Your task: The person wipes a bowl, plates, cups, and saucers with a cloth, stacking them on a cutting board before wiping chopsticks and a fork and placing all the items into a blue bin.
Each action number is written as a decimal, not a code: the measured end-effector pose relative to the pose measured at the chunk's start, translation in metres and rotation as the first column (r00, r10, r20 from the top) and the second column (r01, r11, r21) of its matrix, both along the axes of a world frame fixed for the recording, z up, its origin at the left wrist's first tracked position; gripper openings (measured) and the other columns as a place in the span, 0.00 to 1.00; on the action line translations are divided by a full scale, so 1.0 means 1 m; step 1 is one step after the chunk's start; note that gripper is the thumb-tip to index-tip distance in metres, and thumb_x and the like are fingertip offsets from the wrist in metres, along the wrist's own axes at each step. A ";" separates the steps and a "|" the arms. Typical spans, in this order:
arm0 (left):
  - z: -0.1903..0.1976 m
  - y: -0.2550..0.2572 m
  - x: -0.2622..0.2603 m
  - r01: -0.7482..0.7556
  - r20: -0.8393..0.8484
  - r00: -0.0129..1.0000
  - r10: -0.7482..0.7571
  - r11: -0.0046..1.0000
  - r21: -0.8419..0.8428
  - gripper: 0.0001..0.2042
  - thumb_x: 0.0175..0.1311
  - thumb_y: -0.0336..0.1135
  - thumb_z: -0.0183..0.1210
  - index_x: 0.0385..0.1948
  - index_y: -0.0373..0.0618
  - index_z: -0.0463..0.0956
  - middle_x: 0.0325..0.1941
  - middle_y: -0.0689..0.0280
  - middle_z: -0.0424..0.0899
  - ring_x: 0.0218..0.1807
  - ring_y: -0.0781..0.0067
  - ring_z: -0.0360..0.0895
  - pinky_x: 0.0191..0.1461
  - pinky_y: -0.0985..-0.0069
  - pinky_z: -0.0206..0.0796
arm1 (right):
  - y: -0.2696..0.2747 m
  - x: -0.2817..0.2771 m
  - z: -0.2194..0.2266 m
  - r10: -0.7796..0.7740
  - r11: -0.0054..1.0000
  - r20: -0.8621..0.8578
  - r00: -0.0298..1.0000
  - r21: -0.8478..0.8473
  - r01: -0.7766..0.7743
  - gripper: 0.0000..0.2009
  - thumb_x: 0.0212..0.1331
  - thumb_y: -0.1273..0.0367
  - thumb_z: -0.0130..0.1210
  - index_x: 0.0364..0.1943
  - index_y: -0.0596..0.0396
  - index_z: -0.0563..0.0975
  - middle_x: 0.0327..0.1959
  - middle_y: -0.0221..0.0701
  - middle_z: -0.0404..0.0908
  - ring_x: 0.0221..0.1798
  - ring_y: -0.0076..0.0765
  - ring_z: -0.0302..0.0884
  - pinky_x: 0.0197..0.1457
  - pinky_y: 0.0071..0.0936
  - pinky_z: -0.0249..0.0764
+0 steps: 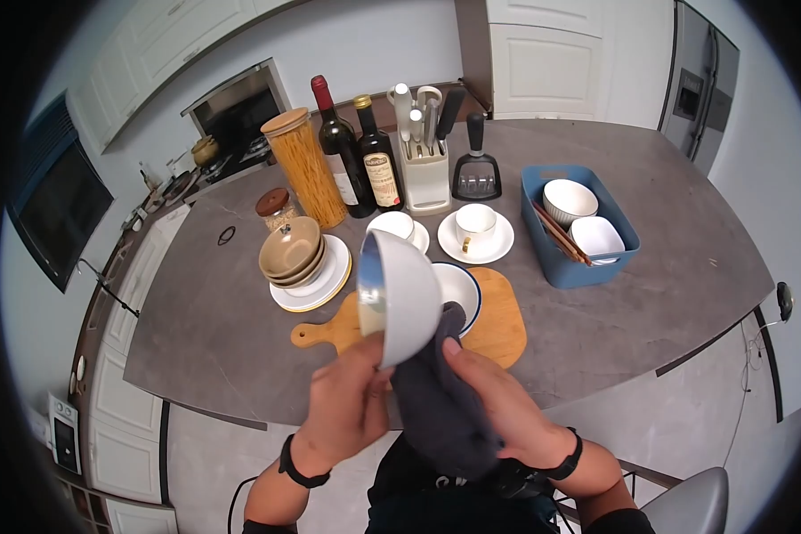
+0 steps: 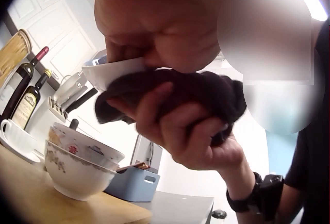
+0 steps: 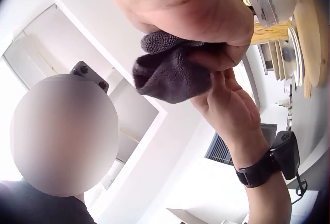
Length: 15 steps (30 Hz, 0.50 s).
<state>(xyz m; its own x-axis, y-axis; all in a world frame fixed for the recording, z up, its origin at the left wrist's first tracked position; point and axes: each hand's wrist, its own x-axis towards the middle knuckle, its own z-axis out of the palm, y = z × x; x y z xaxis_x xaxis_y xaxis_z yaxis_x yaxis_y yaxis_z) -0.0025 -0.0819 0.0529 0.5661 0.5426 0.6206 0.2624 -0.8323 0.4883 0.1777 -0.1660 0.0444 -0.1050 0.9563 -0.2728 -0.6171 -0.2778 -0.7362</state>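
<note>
My left hand (image 1: pixel 347 400) pinches the edge of a white bowl (image 1: pixel 414 298), which is tipped onto its side above the table. Against the lower part of the bowl, my right hand (image 1: pixel 512 405) grips a dark grey cloth (image 1: pixel 440 418). In the right wrist view the cloth (image 3: pixel 175 77) bunches out of the hand, and its fuzzy weave shows. Beneath the held bowl, a blue-rimmed bowl (image 1: pixel 465 292) sits on a wooden cutting board (image 1: pixel 505 329), partly hidden. The left wrist view shows it as a stack of two flower-patterned bowls (image 2: pixel 77 175).
Brown bowls (image 1: pixel 289 249) on white plates (image 1: pixel 334 285) stand left. Behind are a pasta jar (image 1: pixel 307 173), two bottles (image 1: pixel 343 151), a knife block (image 1: pixel 427 182) and cups with saucers (image 1: pixel 498 249). A blue bin (image 1: pixel 578 267) holding bowls and chopsticks is at right.
</note>
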 end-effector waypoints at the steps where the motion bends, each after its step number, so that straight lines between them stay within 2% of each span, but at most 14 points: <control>1: -0.001 0.006 -0.003 -0.003 -0.003 1.000 0.003 1.000 -0.001 0.15 0.63 0.15 0.54 0.50 0.38 0.76 0.35 0.52 0.84 0.32 0.51 0.84 0.38 0.71 0.73 | -0.008 0.005 0.004 0.003 1.000 -0.003 1.000 -0.001 -0.003 0.25 0.81 0.53 0.43 0.66 0.58 0.72 0.59 0.32 0.80 0.54 0.22 0.80 0.57 0.24 0.77; 3: -0.003 0.021 -0.012 -0.104 -0.006 0.994 0.106 0.982 0.158 0.15 0.62 0.14 0.53 0.50 0.37 0.76 0.35 0.52 0.84 0.32 0.50 0.83 0.37 0.70 0.74 | -0.023 0.021 0.002 -0.173 0.969 0.179 0.968 0.208 0.135 0.24 0.80 0.53 0.46 0.65 0.59 0.73 0.57 0.31 0.82 0.52 0.22 0.81 0.56 0.24 0.78; 5: -0.005 0.030 -0.022 -0.107 -0.064 0.991 0.118 0.983 0.147 0.18 0.59 0.13 0.53 0.51 0.36 0.76 0.36 0.51 0.83 0.34 0.48 0.83 0.39 0.67 0.74 | -0.028 0.038 -0.002 -0.413 0.891 0.177 0.894 0.281 0.356 0.23 0.79 0.55 0.47 0.63 0.60 0.74 0.55 0.30 0.83 0.51 0.22 0.81 0.54 0.24 0.78; 7: -0.014 0.038 -0.030 -0.088 -0.196 0.971 0.138 0.965 0.245 0.21 0.53 0.11 0.54 0.51 0.36 0.76 0.38 0.50 0.83 0.37 0.46 0.82 0.42 0.63 0.74 | -0.023 0.061 -0.020 -0.570 0.807 0.191 0.799 0.311 0.502 0.24 0.78 0.54 0.47 0.62 0.61 0.76 0.53 0.33 0.84 0.49 0.26 0.84 0.54 0.23 0.79; 8: -0.016 0.035 -0.034 -0.102 -0.311 0.935 0.168 0.970 0.219 0.26 0.45 0.11 0.56 0.51 0.37 0.76 0.40 0.50 0.84 0.42 0.43 0.82 0.46 0.58 0.75 | -0.019 0.073 -0.030 -0.602 0.787 0.202 0.773 0.311 0.533 0.24 0.78 0.54 0.47 0.61 0.61 0.76 0.52 0.32 0.84 0.47 0.25 0.84 0.52 0.23 0.79; 9: -0.020 0.034 -0.035 -0.102 -0.315 0.934 0.169 0.971 0.217 0.26 0.45 0.11 0.56 0.51 0.37 0.76 0.40 0.50 0.84 0.42 0.43 0.82 0.46 0.58 0.75 | -0.017 0.082 -0.041 -0.632 0.766 0.211 0.745 0.310 0.562 0.24 0.78 0.53 0.47 0.61 0.62 0.76 0.51 0.31 0.84 0.45 0.25 0.84 0.51 0.22 0.79; 11: -0.027 0.033 -0.035 -0.085 -0.495 0.848 0.187 0.972 0.220 0.28 0.38 0.14 0.60 0.50 0.38 0.75 0.42 0.53 0.85 0.48 0.47 0.82 0.51 0.59 0.76 | -0.012 0.095 -0.060 -0.643 0.758 0.200 0.739 0.301 0.578 0.23 0.78 0.55 0.48 0.60 0.61 0.76 0.49 0.29 0.84 0.44 0.22 0.83 0.49 0.21 0.78; 13: -0.033 0.035 -0.033 -0.086 -0.529 0.825 0.199 0.969 0.231 0.28 0.38 0.14 0.61 0.50 0.39 0.75 0.42 0.54 0.85 0.48 0.47 0.82 0.51 0.59 0.76 | -0.006 0.102 -0.079 -0.654 0.750 0.189 0.733 0.293 0.593 0.21 0.79 0.57 0.48 0.60 0.61 0.76 0.47 0.27 0.84 0.43 0.19 0.81 0.47 0.20 0.78; 15: -0.035 0.036 -0.030 -0.081 -0.559 0.803 0.207 0.967 0.242 0.28 0.37 0.15 0.62 0.49 0.39 0.75 0.42 0.54 0.85 0.48 0.48 0.82 0.51 0.59 0.76 | -0.005 0.106 -0.095 -0.671 0.741 0.303 0.677 0.310 0.595 0.19 0.79 0.59 0.50 0.57 0.60 0.78 0.43 0.24 0.83 0.40 0.17 0.78 0.45 0.18 0.75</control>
<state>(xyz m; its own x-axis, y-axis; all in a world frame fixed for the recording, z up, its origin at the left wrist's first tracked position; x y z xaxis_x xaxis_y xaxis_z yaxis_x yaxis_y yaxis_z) -0.0329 -0.0456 0.0184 0.7772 0.5490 0.3076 0.5661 -0.8234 0.0393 0.2835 -0.1710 -0.0509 0.6164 0.7872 0.0186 -0.2645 0.2293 -0.9367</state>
